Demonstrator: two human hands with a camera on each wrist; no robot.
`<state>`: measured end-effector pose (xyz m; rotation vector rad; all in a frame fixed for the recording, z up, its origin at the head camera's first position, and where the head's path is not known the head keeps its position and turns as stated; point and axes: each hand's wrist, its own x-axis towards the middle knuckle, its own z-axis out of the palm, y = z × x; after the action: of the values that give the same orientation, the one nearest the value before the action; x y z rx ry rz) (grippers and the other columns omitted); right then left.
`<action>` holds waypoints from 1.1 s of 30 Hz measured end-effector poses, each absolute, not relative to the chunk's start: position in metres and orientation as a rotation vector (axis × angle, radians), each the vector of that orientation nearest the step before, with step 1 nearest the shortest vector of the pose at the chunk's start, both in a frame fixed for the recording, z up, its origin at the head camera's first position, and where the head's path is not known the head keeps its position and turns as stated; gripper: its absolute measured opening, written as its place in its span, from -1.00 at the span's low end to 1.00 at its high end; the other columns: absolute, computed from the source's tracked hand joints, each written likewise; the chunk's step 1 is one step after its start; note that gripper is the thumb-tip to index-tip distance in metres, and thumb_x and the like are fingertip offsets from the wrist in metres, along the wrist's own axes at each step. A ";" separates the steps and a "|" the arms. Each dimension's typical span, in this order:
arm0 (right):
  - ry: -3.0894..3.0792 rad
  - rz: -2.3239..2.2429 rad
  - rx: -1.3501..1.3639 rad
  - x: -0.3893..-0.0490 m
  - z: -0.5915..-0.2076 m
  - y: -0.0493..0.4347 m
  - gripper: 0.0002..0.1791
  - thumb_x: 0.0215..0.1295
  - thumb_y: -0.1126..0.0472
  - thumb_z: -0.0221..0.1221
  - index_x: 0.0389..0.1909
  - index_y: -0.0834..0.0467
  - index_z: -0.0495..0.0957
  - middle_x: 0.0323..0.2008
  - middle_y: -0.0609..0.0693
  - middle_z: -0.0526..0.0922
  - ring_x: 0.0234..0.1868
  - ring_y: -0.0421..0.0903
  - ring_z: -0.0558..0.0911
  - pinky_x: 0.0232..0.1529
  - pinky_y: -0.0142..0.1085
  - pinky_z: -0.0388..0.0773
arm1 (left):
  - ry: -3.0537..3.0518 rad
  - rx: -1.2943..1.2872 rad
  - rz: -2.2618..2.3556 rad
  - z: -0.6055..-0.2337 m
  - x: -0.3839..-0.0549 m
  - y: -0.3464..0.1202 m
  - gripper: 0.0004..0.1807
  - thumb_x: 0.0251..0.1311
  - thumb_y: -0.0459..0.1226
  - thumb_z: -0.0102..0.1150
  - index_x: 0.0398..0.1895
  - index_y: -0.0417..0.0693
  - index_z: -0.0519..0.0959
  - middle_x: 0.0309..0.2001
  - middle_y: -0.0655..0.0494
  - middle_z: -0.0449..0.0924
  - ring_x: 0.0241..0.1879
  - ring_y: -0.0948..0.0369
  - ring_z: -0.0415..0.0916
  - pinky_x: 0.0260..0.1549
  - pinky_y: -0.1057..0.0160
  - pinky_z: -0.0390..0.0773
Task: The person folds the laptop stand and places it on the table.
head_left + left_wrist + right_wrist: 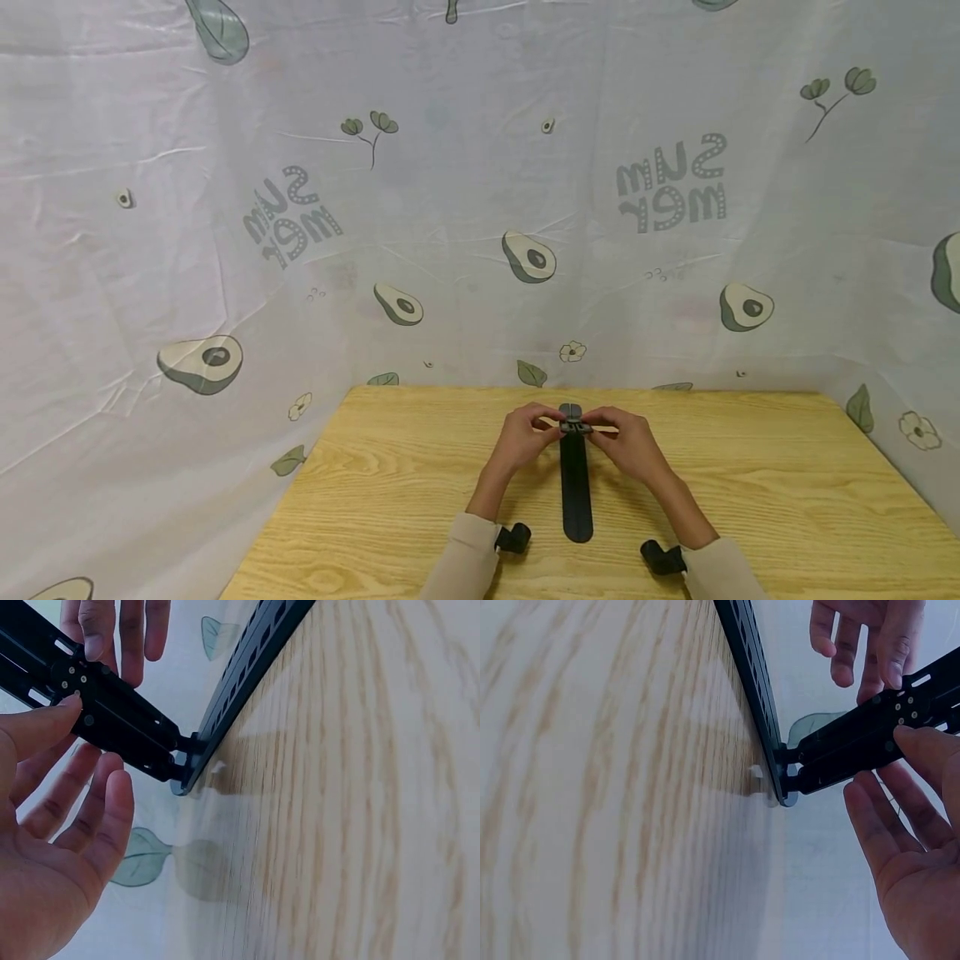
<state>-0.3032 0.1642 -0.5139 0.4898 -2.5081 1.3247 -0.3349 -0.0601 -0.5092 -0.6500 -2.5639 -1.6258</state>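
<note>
A black folding stand [577,492] is on the wooden table, its long slotted base [247,682] pointing toward me. From the base's far end rises a hinged arm [124,724] with small round screws at its joint. My left hand [523,437] pinches the arm's joint from the left, thumb on the near face. My right hand [628,443] pinches it from the right in the same way, as the right wrist view shows with the arm [847,746] between thumb and fingers. The other fingers of both hands are loosely bent.
The wooden table [390,500] reaches back to a pale hanging cloth [465,183] printed with avocados, leaves and lettering. This cloth also covers the left and right sides. A black wrist camera mount [513,538] is on the left sleeve, another mount [662,558] on the right.
</note>
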 end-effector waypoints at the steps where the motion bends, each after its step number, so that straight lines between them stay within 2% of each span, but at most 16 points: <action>1: -2.510 1.322 0.504 -0.303 -0.514 0.165 -0.75 0.44 0.39 0.34 0.07 0.15 0.75 0.07 0.16 0.78 0.16 0.20 0.76 0.11 -0.05 0.77 | -2.572 -0.649 -1.619 -0.509 -0.335 -0.060 -0.80 0.36 -0.35 0.43 0.01 -0.03 0.82 0.15 -0.06 0.73 -0.01 -0.03 0.79 -0.14 0.17 0.81; 11: -2.524 1.320 0.551 -0.301 -0.506 0.171 -0.75 0.46 0.40 0.31 0.08 0.17 0.75 0.05 0.17 0.78 0.18 0.24 0.75 0.12 -0.10 0.77 | -2.623 -0.670 -1.575 -0.501 -0.334 -0.059 -0.79 0.39 -0.36 0.40 0.02 -0.01 0.82 0.20 -0.07 0.71 0.01 -0.06 0.78 -0.12 0.10 0.81; 26: -2.530 1.297 0.648 -0.297 -0.505 0.170 -0.75 0.41 0.47 0.32 0.04 0.24 0.75 0.03 0.23 0.76 0.13 0.30 0.76 0.02 -0.14 0.80 | -2.685 -0.667 -1.542 -0.503 -0.331 -0.063 -0.80 0.39 -0.31 0.42 0.02 0.02 0.83 0.22 -0.05 0.71 -0.01 -0.04 0.80 -0.17 0.14 0.80; 33: -2.559 1.311 0.632 -0.296 -0.513 0.171 -0.76 0.43 0.41 0.33 0.06 0.22 0.75 0.06 0.24 0.77 0.10 0.26 0.79 0.04 -0.05 0.80 | -2.680 -0.639 -1.588 -0.509 -0.328 -0.064 -0.79 0.37 -0.34 0.42 0.02 -0.01 0.83 0.23 -0.07 0.70 -0.01 -0.06 0.81 -0.14 0.13 0.81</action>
<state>-0.2960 0.1710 -0.5125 0.6316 -2.5592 1.3110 -0.3276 -0.0642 -0.5091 -0.6393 -2.6796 -1.5883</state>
